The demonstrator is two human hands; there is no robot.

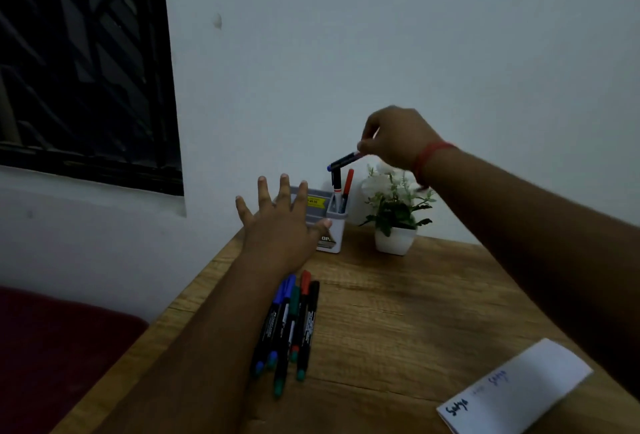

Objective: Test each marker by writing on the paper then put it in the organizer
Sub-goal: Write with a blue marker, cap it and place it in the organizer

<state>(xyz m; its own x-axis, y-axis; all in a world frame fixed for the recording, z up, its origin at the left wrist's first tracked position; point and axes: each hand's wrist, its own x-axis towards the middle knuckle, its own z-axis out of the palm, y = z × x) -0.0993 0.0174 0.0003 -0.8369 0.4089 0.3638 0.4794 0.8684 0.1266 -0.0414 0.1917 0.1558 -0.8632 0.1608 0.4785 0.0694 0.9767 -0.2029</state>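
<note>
My right hand [394, 137] pinches a black marker with a blue end [343, 160], tilted, its blue tip just above the white organizer [335, 225] at the back of the wooden table [398, 312]. Two markers stand in the organizer's cup, one black-capped [336, 181] and one red [347, 185]. My left hand [280, 222] hovers with fingers spread in front of the organizer's left part and holds nothing. Several markers [291, 322] with blue, green and red caps lie in a bunch under my left forearm. A white paper [519, 387] with written words lies at the front right.
A small white pot with a plant [394, 222] stands just right of the organizer, under my right wrist. The white wall is right behind it. A dark window [83, 62] is at the left, and a dark red seat [52, 347] sits beside the table's left edge.
</note>
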